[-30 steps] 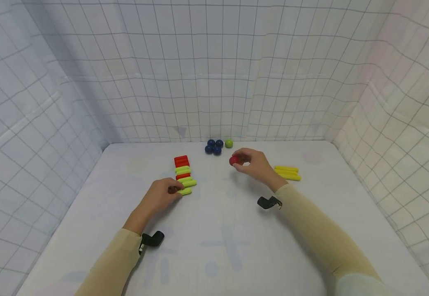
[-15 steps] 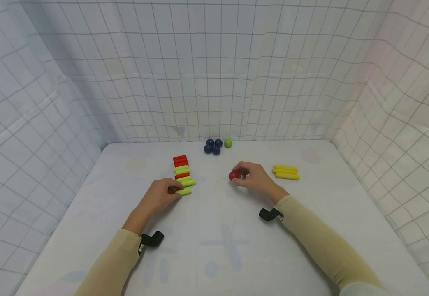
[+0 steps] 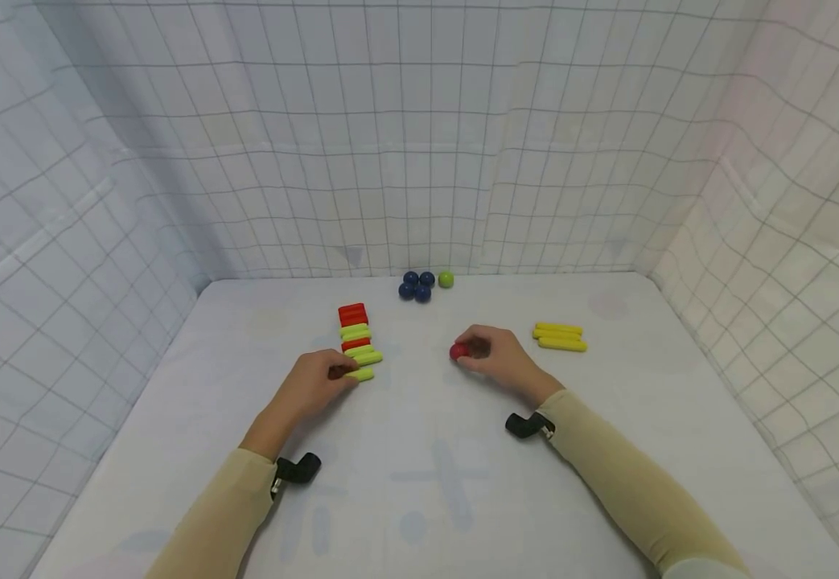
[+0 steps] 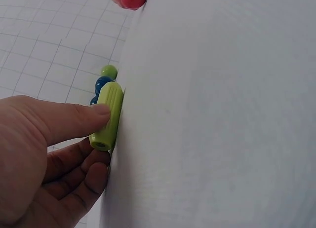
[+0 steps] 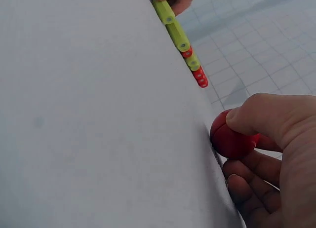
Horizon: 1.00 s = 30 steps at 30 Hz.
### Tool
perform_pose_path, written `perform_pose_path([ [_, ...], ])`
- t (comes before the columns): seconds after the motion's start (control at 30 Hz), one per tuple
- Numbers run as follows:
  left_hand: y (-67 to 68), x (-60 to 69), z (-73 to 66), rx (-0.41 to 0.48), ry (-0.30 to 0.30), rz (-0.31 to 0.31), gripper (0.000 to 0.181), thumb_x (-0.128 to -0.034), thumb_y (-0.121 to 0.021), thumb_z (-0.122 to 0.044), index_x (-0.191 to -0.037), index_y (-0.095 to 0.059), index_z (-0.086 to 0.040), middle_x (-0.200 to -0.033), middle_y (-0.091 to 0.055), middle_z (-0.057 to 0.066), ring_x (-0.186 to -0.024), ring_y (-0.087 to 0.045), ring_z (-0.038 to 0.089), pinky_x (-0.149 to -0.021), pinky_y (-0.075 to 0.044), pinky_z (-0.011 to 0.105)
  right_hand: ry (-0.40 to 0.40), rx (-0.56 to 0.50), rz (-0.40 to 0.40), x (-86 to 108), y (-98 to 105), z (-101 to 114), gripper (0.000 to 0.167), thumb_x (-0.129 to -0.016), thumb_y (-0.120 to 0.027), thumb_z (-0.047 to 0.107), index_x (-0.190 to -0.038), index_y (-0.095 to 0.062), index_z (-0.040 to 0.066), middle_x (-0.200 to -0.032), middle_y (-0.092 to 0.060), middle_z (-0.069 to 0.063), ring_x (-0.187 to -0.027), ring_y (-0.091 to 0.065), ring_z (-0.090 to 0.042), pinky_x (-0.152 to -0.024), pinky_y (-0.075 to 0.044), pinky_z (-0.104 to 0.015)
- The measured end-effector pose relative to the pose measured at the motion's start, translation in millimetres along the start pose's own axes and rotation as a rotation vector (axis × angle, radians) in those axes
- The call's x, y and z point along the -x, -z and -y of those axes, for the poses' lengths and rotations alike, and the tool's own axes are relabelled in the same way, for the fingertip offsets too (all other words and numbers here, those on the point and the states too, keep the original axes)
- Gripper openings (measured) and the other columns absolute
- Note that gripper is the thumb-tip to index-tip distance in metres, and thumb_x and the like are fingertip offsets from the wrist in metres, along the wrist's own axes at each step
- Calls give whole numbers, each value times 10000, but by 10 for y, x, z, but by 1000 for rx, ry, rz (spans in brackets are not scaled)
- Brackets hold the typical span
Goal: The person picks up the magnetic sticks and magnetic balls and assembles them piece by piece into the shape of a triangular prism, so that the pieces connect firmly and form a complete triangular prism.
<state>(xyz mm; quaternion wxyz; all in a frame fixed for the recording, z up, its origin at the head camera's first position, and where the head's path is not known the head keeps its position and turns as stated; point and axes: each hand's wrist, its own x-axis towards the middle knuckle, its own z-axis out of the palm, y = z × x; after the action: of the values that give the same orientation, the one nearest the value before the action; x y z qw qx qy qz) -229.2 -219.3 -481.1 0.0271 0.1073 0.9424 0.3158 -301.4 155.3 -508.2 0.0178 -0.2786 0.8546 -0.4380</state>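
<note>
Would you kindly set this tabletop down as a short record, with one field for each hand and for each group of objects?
left hand: pinches a green stick
right hand: pinches a red ball; contact with the table unclear
beyond left hand: row of red sticks and other green sticks
far edge: four blue balls, one green ball
right side: three yellow sticks
surface: white table

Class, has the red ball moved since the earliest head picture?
Yes: the red ball has moved down the head view, away from the green ball.
</note>
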Motion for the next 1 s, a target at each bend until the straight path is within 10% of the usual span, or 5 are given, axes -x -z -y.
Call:
perform_pose_path([
  [0.6,-1,-13,-68,6,-42,-25,223,-938,-859,-106,-1158,-820,-100,-1030,-732,7,-941,-630,217,-865,-566,403,8,-4,1,13,-19,-33,276,-954,-844,148,-1218,-772,185,-1074,-735,64,-972,-672,-152,-880,-558,-362],
  [1.0,17,-251,-455,28,-147,-30,196,-936,-856,-89,-1128,-828,-117,-1034,-743,2,-922,-648,210,-816,-568,373,29,-7,-10,20,-28,-46,282,-944,-846,161,-1217,-777,182,-1071,-740,65,-969,-676,-153,-867,-558,-345],
])
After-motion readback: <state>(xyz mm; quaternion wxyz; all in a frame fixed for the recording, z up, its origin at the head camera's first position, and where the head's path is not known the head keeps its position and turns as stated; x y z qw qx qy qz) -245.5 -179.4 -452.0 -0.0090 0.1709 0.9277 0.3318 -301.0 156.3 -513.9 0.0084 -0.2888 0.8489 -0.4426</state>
